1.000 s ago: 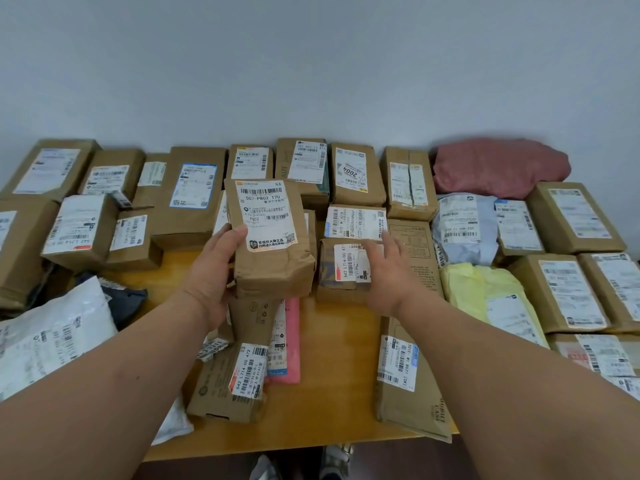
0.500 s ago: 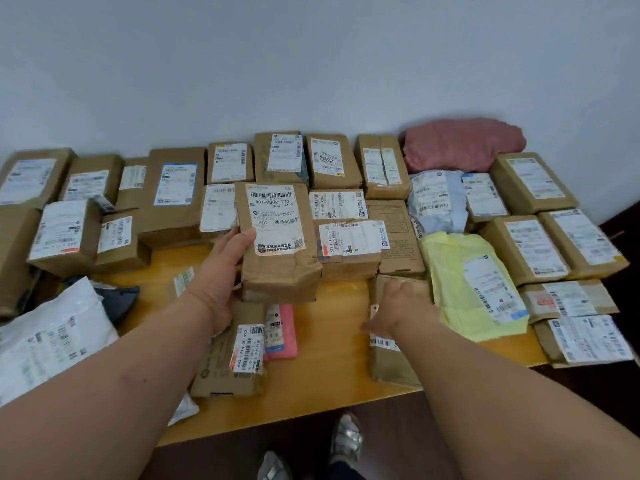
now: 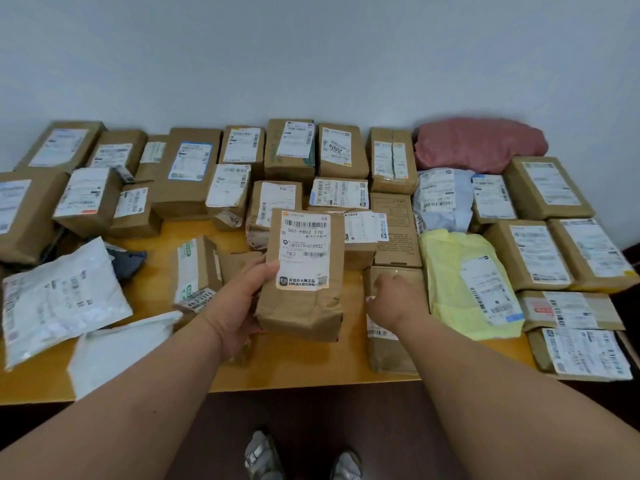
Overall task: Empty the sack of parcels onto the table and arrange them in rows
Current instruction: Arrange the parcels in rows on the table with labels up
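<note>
Left hand: gripping the labelled brown parcel by its left edge.
Right hand: resting, fingers bent, on the flat brown parcel beneath it; grasp unclear.

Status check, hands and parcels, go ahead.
Left hand grips the brown parcel, lifted. Right hand rests on a flat brown parcel. Loose parcels lie on the table below.

A pale grey wall rises behind the wooden table. Two light-coloured shoes stand on the dark floor below.
</note>
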A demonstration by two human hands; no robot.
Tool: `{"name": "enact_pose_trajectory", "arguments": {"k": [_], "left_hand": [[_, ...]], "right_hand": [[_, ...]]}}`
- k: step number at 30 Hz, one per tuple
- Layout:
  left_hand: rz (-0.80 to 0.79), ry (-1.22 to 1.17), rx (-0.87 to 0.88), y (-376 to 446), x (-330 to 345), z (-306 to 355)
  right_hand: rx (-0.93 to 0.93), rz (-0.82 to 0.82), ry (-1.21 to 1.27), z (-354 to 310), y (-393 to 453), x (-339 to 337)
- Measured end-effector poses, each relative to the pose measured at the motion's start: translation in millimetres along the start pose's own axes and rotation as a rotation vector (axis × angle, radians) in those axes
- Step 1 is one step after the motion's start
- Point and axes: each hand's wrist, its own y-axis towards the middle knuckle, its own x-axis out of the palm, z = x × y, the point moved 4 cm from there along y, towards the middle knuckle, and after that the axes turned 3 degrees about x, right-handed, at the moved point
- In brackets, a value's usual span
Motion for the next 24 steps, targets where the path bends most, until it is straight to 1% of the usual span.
{"name": "enact_pose_trajectory", "arguments": {"k": [1,3,5,6,8,12,14,16,18,21,24], "left_hand": [[0.019,-0.016,0.0,-3.1,1.7,-1.5],[0.039,-0.025,-0.019,-9.3,5.6,-3.9],[0.034,-0.033,-0.051,-13.9,9.4,-5.4],[0.028,-0.032,-0.062,-13.9,9.3,-9.0],[0.029,-0.019,-0.09,-19.1,12.1,-15.4],[-0.016,0.055,-0.17,-24.2,15.3,-36.8],[0.004,0.075,-0.193,-23.2,18.5,-45.3],[0.009,0.057,-0.219,-22.1,27.1,-50.7],[0.016,0.056,-0.24,-16.5,34.9,-54.0],[0.107,0.156,-0.257,-2.2,40.3,-60.7],[0.207,0.273,-0.251,7.9,45.1,-66.9]], "right_hand": [[-0.003,-0.044,0.115,-1.1,-0.5,-4.5],[0.027,-0.164,0.426,-4.0,0.3,-10.4],[0.116,-0.269,0.765,-7.0,0.0,-13.7],[0.152,-0.319,0.893,-8.8,-1.4,-15.5],[0.17,-0.413,1.011,-11.4,-3.0,-18.8],[0.149,-0.552,0.987,-12.4,-7.9,-17.8],[0.15,-0.593,0.96,-9.3,-10.4,-12.5],[0.125,-0.592,0.938,-7.8,-13.5,-8.1],[0.096,-0.547,0.969,-9.3,-13.5,-5.5],[0.099,-0.499,1.013,-9.9,-11.5,-2.8],[0.094,-0.523,0.823,-6.9,-13.1,5.5]]}}
